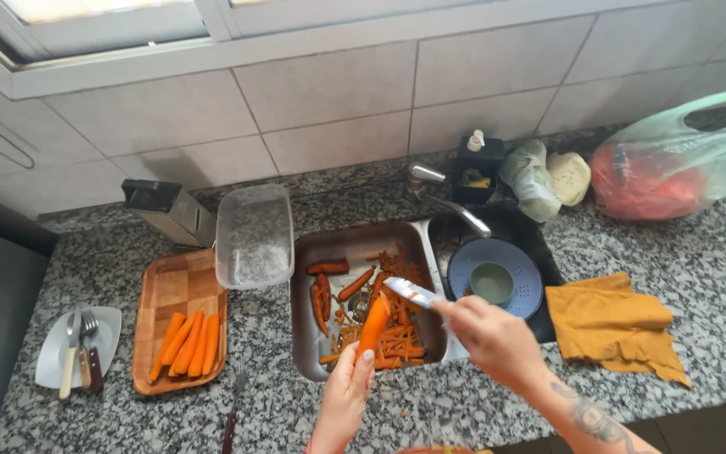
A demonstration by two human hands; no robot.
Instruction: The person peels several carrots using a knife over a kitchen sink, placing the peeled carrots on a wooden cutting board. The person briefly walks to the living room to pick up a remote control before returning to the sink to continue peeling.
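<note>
At lower centre, the left hand (344, 402) clamped a carrot (373, 326) over the metal tray (302, 313); the right hand (487, 334) gripped what looked like a peeler (411, 292); peeled carrots (188, 343) lay on the wooden board (180, 286) at left; several unpeeled carrots (333, 282) remained in the tray.

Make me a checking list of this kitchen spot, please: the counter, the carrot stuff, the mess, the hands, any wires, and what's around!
Surface: speckled granite counter.
Job's things: carrot held over a metal tray of peels and unpeeled carrots; peeler on it; peeled carrots on wooden board.
Clutter: box grater, plastic container, plate of cutlery, yellow cloth, blue colander, plastic bag.
Hands: left hand grips carrot; right hand grips peeler.
Cables: nothing seen.
Surroundings: tiled wall, tap, soap dispenser.
</note>
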